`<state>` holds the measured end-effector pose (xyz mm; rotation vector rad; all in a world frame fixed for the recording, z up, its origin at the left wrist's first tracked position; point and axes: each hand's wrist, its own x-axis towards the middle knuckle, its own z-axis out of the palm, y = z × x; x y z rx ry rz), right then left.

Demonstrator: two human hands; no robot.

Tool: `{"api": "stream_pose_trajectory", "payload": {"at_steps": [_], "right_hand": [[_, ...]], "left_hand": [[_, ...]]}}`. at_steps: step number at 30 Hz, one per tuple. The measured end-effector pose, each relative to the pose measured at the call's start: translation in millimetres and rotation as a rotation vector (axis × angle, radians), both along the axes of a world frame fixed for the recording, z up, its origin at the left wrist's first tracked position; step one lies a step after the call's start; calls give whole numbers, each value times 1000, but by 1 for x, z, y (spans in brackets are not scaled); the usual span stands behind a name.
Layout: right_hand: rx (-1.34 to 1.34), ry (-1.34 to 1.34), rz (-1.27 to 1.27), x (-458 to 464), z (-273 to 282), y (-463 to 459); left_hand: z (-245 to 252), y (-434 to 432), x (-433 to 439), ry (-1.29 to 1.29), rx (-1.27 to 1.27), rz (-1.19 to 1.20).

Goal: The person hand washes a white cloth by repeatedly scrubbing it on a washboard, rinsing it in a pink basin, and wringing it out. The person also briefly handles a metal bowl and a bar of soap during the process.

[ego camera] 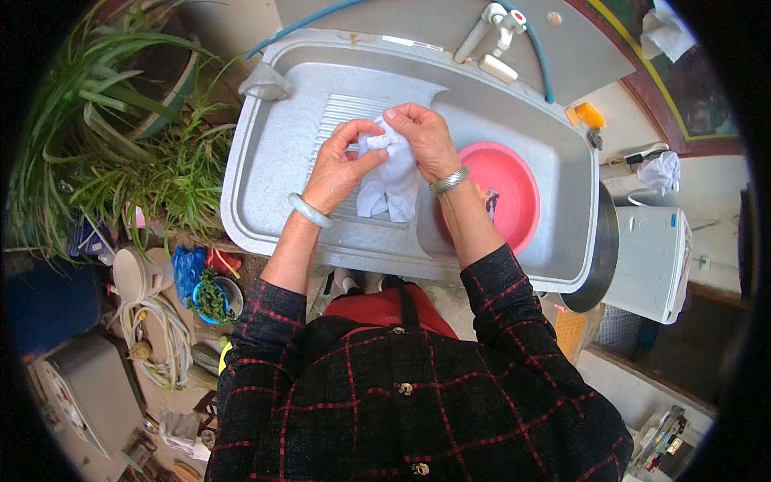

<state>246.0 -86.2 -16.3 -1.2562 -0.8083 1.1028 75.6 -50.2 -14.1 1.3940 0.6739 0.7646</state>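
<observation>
A wet-looking white cloth (391, 184) hangs from both hands over the ribbed washboard part (343, 114) of a grey sink (265, 175). My left hand (346, 158), with a pale bangle at its wrist, pinches the cloth's bunched upper part between thumb and forefinger. Close beside it, my right hand (423, 137), wearing a silvery metal band, grips the top right of the same cloth. Right of the washboard, a pink plastic basin (523, 202) stands in the deeper bowl, partly hidden by my right forearm. Small patterned items (491, 202) lie in it.
A white tap (497, 24) and a blue hose (301, 23) are at the sink's back edge, near a white soap-like block (498, 68). Leafy potted plants (162, 150) crowd the left side. A white bucket (135, 274) and coiled hose (159, 343) lie lower left; a white appliance (644, 262) stands right.
</observation>
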Motion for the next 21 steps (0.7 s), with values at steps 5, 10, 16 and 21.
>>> {"api": "stream_pose_trajectory", "payload": {"at_steps": [5, 10, 16, 21], "right_hand": [[-21, 102, 25, 0, -1, -3], [-32, 47, -9, 1, -3, -2], [-10, -179, -64, -7, -13, 2], [48, -414, -187, -10, -19, 3]], "left_hand": [[-12, 7, -6, 184, 79, -66], [-20, 3, -7, -54, -135, 7], [-15, 1, -1, -31, -196, 70], [-17, -1, 1, -73, -274, 130]]}}
